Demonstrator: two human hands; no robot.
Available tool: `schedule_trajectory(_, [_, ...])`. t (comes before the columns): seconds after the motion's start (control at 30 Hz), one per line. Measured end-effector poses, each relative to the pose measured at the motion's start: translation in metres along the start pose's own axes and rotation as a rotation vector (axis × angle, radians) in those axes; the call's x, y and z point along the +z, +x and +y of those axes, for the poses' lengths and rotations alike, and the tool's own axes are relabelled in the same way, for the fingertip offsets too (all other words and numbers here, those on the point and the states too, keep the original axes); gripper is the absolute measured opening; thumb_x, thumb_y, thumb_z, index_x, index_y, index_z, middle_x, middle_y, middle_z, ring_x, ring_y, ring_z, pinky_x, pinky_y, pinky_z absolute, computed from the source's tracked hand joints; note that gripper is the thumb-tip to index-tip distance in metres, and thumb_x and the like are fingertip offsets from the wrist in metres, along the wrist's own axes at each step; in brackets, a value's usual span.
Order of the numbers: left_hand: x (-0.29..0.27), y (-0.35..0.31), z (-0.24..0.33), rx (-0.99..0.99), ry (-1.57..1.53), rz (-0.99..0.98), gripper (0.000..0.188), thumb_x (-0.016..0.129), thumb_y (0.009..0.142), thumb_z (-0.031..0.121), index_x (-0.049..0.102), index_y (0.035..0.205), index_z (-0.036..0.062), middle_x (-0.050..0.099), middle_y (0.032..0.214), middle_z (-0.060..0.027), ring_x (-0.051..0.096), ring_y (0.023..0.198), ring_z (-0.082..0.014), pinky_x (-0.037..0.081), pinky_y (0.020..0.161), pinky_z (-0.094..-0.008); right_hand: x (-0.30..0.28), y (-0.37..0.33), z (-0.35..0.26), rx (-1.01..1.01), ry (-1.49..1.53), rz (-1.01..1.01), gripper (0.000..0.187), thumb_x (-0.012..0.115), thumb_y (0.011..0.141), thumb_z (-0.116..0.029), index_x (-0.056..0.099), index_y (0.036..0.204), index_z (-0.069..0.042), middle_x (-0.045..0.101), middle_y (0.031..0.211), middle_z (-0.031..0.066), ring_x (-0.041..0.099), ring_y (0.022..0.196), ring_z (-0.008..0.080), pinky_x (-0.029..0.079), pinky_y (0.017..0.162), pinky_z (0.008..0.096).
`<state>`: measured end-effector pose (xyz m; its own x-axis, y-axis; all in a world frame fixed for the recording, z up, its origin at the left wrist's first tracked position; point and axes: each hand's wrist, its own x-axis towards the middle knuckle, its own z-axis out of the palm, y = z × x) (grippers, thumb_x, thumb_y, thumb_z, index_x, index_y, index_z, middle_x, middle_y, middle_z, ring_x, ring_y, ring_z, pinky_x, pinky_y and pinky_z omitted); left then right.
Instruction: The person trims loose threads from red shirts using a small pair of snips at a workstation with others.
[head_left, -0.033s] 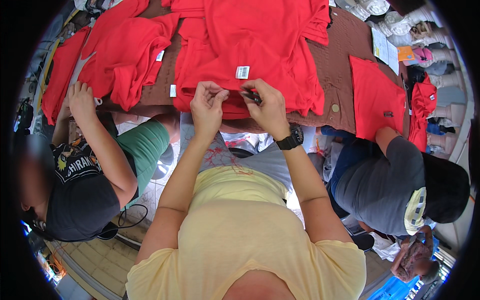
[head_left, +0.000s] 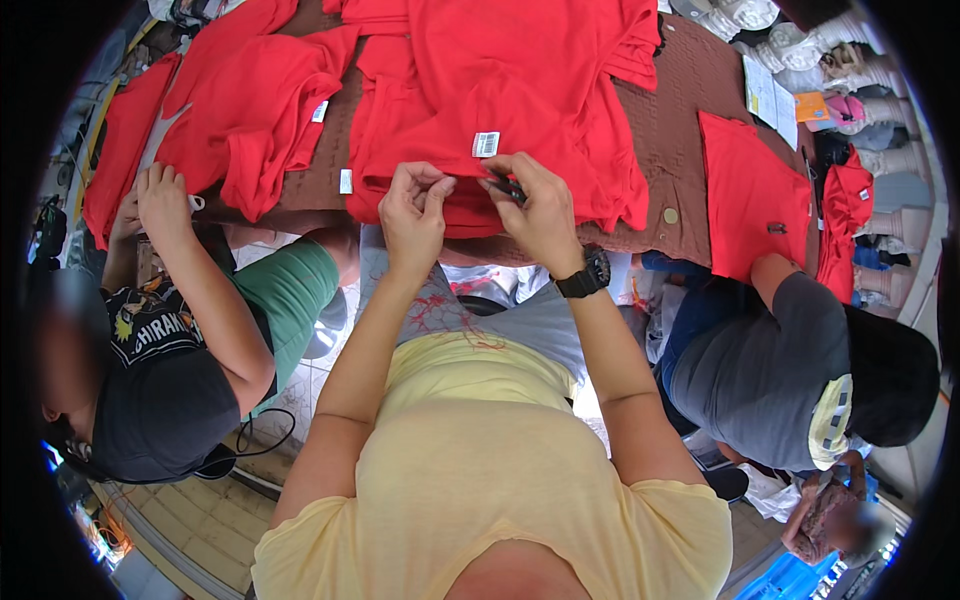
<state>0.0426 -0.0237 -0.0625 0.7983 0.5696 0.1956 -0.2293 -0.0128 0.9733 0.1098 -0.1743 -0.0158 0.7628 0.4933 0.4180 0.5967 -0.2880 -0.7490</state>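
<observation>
A pile of red garments [head_left: 540, 105] lies in front of me, with a white label [head_left: 486, 144] showing on the top one. At its near edge, my left hand [head_left: 413, 215] is closed in a pinch; what the fingertips hold is too small to make out. Just to the right, my right hand [head_left: 540, 208] curls around a small dark tool [head_left: 512, 188] that looks like thread snips, mostly hidden by the fingers. The tool's end points toward the left fingertips, with a small gap between the hands. Loose red threads [head_left: 455, 312] lie on my lap.
A brown-covered table [head_left: 665, 180] carries more red garments [head_left: 265, 120] at the left and a red piece [head_left: 755, 190] at the right. One person [head_left: 190, 350] sits close on my left, another [head_left: 770, 370] on my right. Papers [head_left: 770, 105] lie at the far right.
My right hand has shifted very slightly up and to the right with the dark tool, which now shows at a slightly different angle. My left hand has barely moved.
</observation>
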Motion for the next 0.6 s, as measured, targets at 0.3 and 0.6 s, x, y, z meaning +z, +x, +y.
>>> schedule_trajectory(0.3, [0.003,0.021,0.037,0.442,0.478,-0.158,0.017,0.074,0.082,-0.002,0.065,0.096,-0.0023,0.062,0.085,-0.0124,0.063,0.084,-0.0271,0.051,0.074,-0.0352,-0.006,0.020,0.012,0.361,0.378,-0.020,0.025,0.068,0.097,-0.020,0.070,0.095,0.006,0.057,0.071,-0.0014,0.046,0.071,0.0052,0.040,0.061,0.0261])
schedule_trajectory(0.6, [0.020,0.026,0.023,0.402,0.377,-0.257,0.013,0.072,0.083,-0.001,0.065,0.093,-0.0013,0.061,0.082,-0.0104,0.064,0.075,-0.0235,0.051,0.069,-0.0339,-0.004,0.013,0.024,0.516,0.585,-0.030,0.030,0.064,0.100,-0.025,0.067,0.081,-0.001,0.049,0.067,-0.0072,0.040,0.063,0.0021,0.031,0.054,0.0239])
